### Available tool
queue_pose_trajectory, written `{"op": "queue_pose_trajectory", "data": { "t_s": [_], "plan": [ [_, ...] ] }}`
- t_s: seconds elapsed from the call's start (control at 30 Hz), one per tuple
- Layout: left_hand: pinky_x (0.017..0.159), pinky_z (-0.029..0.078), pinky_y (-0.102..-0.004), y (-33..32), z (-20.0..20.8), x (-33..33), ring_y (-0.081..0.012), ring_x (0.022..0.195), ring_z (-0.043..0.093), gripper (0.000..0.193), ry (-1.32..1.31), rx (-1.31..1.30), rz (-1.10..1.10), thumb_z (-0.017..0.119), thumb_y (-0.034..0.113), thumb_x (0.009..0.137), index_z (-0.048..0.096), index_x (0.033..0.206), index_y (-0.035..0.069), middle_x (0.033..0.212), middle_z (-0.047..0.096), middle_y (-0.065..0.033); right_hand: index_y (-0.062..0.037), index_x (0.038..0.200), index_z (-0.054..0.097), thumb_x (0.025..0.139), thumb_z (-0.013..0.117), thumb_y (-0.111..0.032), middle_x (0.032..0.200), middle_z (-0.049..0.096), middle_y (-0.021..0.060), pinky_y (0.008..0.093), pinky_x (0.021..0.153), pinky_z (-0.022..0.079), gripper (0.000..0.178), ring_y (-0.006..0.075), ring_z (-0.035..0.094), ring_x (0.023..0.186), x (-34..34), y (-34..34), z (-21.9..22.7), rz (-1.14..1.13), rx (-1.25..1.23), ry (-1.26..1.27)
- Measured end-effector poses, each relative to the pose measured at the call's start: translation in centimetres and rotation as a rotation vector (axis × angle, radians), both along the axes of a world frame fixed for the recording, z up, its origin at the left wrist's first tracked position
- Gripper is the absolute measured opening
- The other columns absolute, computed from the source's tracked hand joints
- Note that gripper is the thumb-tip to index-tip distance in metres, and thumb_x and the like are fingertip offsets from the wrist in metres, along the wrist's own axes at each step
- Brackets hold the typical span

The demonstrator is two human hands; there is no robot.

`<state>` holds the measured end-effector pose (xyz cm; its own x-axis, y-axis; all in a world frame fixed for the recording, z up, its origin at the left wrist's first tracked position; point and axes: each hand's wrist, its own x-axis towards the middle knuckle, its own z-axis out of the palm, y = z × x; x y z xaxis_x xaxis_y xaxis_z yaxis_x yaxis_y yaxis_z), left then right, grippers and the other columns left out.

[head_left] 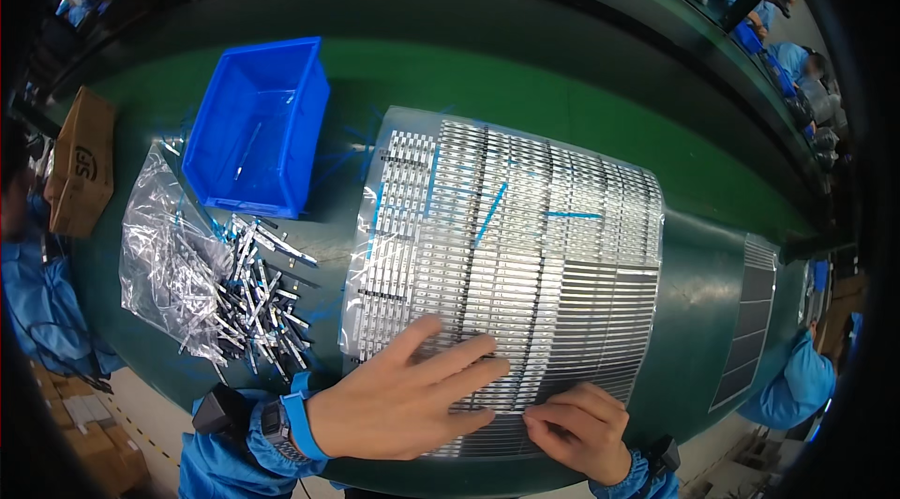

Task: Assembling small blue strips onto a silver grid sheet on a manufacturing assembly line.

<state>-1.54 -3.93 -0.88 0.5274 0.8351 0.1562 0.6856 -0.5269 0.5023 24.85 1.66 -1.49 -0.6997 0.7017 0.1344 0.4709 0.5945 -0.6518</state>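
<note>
A large sheet (459,246) covered with rows of narrow silvery strips lies on the table in front of me. My left hand (394,410) rests on its lower left part, fingers spread. Close by, at the near edge, my right hand (583,429) is closed, thumb and forefinger pinched together over the rows. Whatever sits between those fingertips is too small to make out. Two thin blue strips, one slanted (490,213) and one level (574,215), lie on top of the sheet. At its lower right, the rows look darker and striped.
Left of the sheet is a heap of loose short strips (258,302), partly on a clear plastic bag (150,250). Behind it stands a blue bin (307,147). A cardboard box (82,166) is at far left, a dark panel (745,321) at far right. People in blue work nearby.
</note>
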Motion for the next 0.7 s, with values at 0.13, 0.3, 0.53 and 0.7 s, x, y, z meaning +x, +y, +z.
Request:
{"op": "queue_pose_trajectory", "data": {
  "t_s": [0.13,0.3,0.53,0.7],
  "plan": [
    [0.100,0.036,-0.0507,-0.1,-0.2,0.3,-0.0214,0.131,0.051,0.021,0.007,-0.006,0.005,0.070,0.032,0.086,0.079,0.105,0.030,0.136,0.060,-0.0006,-0.0087,0.085,0.077,0.069,0.086,-0.005,0.077,0.069,0.0030,0.0296,0.055,0.052,0.018,0.0174,0.064,0.062,0.1,0.1,-0.1,0.006,0.003,0.013],
    [0.099,0.037,-0.0519,-0.2,-0.3,0.9,-0.0214,0.131,0.051,0.020,0.008,0.010,0.022,0.069,0.032,0.087,0.079,0.104,0.031,0.136,0.059,0.0002,-0.0089,0.086,0.078,0.069,0.086,-0.005,0.078,0.069,0.0030,0.0295,0.055,0.052,0.019,0.0174,0.064,0.062,0.2,0.0,-0.3,0.004,0.001,0.025],
    [0.099,0.036,-0.0549,-0.5,-0.5,1.5,-0.0218,0.131,0.050,0.023,0.046,0.038,0.042,0.068,0.035,0.087,0.077,0.108,0.033,0.138,0.059,0.0004,-0.0086,0.086,0.078,0.073,0.085,-0.006,0.079,0.070,0.0026,0.0255,0.051,0.050,0.016,0.0130,0.064,0.063,0.1,-0.2,0.3,-0.052,-0.111,-0.009],
    [0.098,0.038,-0.0555,-0.3,-0.2,2.0,-0.0226,0.131,0.051,0.024,0.053,0.044,0.038,0.067,0.034,0.087,0.076,0.109,0.033,0.139,0.058,0.0001,-0.0075,0.088,0.078,0.073,0.085,-0.006,0.078,0.070,0.0031,0.0233,0.050,0.049,0.016,0.0094,0.062,0.060,0.7,0.2,0.4,-0.084,-0.206,0.055]
  ]
}}
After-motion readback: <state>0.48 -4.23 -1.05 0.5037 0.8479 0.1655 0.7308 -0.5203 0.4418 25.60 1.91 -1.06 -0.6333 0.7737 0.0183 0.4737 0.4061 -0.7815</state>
